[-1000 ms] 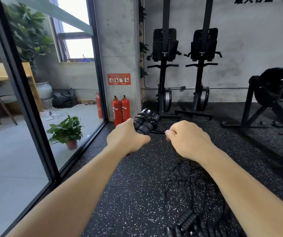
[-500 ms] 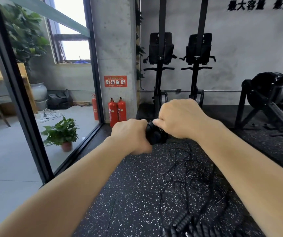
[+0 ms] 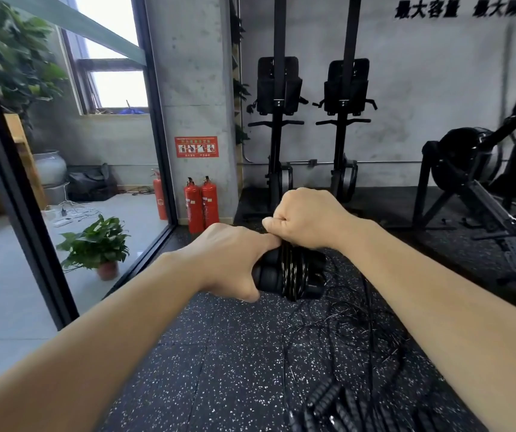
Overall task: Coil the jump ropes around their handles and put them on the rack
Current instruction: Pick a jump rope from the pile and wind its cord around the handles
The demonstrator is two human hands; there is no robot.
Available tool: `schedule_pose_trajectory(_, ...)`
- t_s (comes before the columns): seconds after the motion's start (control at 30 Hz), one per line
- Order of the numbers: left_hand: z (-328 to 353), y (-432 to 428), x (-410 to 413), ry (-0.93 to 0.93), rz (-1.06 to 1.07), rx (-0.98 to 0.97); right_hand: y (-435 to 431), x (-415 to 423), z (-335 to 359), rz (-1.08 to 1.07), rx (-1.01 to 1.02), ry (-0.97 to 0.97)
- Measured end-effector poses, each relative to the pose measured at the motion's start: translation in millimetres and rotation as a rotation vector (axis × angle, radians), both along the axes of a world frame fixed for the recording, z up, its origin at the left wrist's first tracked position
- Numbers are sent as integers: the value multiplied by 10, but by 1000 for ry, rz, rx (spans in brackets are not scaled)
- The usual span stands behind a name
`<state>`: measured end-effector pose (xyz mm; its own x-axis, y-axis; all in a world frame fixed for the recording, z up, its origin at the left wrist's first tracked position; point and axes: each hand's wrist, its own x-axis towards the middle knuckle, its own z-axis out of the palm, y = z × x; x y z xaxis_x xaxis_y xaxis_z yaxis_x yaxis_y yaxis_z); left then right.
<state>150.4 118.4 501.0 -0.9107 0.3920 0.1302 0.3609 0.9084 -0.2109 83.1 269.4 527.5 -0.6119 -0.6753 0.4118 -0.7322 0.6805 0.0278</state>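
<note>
My left hand (image 3: 230, 260) grips a pair of black ribbed jump-rope handles (image 3: 291, 275) held together in mid air. Several turns of thin black rope are coiled round them. Just above the handles, my right hand (image 3: 308, 218) is curled into a fist and pinches the rope against the bundle; its thumb touches my left thumb. The loose rest of the rope (image 3: 353, 322) trails down to the floor in a tangle. More black ribbed handles (image 3: 328, 403) lie on the floor at the bottom edge. No rack for the ropes is in view.
Black speckled rubber flooring (image 3: 219, 369) lies below. A glass wall with a black frame (image 3: 22, 194) runs along the left, with a potted plant (image 3: 97, 244) behind it. Red fire extinguishers (image 3: 202, 204) stand by a concrete pillar. Two upright machines (image 3: 312, 120) and a rower (image 3: 475, 169) stand beyond.
My right hand has swung from the right of the handles up over them, laying another turn of rope on the bundle. My left hand tipped the handles lower.
</note>
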Motion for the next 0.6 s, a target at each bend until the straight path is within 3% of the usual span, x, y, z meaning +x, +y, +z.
schedule_pose_trajectory(0.3, -6, -36, -8, 45, -127, 92, 51, -229, -227, 109, -427, -706)
schedule_pose_trajectory(0.5, -56, 19, 6, -56, -140, 244, 104, -183, -408, 76, -522, -929)
schedule_pose_trajectory(0.6, -86, 65, 2, -111, -105, 334, 182, -95, -561, 128, -703, -1071)
